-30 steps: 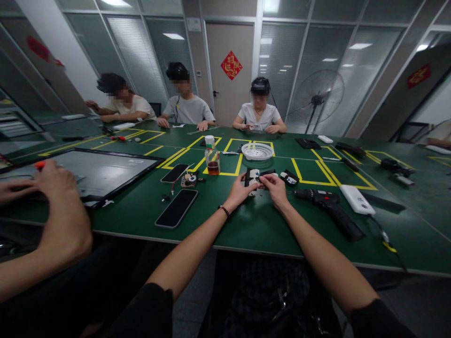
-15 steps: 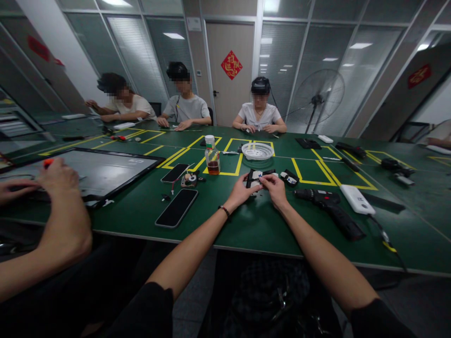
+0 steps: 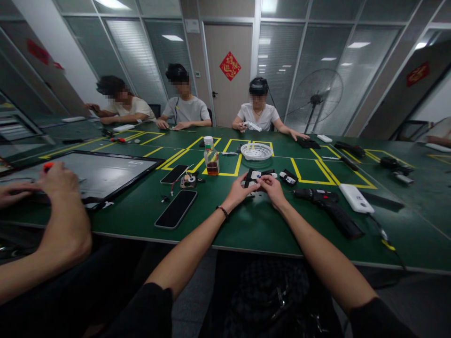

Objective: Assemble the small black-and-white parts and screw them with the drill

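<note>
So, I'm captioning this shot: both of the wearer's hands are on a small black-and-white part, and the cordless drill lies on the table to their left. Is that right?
Not quite: in the head view the cordless drill lies on the table to the hands' right, not left. The left hand and right hand are indeed both on the small black-and-white part.

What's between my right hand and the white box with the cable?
In the head view, a black drill lies between your right hand and the white box.
</note>
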`<act>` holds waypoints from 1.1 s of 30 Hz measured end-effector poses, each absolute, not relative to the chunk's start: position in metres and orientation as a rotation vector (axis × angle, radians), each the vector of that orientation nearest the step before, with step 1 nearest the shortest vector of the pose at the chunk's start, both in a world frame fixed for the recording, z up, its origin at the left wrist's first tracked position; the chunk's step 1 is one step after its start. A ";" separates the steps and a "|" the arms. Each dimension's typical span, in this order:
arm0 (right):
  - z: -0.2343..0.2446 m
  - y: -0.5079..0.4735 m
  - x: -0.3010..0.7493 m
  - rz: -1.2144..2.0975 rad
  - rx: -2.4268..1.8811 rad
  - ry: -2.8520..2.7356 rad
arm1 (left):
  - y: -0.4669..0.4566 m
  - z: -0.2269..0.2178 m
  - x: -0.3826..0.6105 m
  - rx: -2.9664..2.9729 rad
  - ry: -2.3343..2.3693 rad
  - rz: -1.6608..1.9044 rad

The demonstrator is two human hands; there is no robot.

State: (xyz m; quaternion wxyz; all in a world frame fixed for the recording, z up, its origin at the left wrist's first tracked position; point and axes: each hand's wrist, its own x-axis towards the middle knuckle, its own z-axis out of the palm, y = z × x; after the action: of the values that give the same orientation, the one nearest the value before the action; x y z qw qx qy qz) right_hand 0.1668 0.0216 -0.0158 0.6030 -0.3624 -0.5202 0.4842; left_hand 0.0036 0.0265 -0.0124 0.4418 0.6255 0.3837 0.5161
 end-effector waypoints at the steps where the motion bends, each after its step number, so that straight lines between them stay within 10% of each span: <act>1: -0.016 0.021 0.167 1.143 -0.840 -1.192 | 0.027 -0.012 0.003 1.542 0.942 1.278; 15: -0.018 0.022 0.166 1.224 -0.851 -1.191 | 0.029 -0.011 0.001 1.388 0.978 1.288; 33: -0.034 0.038 0.208 0.409 -1.399 -2.194 | 0.045 -0.019 -0.012 1.107 1.026 1.445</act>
State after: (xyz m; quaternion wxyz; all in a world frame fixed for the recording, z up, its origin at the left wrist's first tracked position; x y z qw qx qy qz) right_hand 0.2080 0.0384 -0.0337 0.2509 -0.5141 -0.8063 0.1504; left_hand -0.0118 0.0448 -0.0193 0.5018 0.4583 0.4248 0.5981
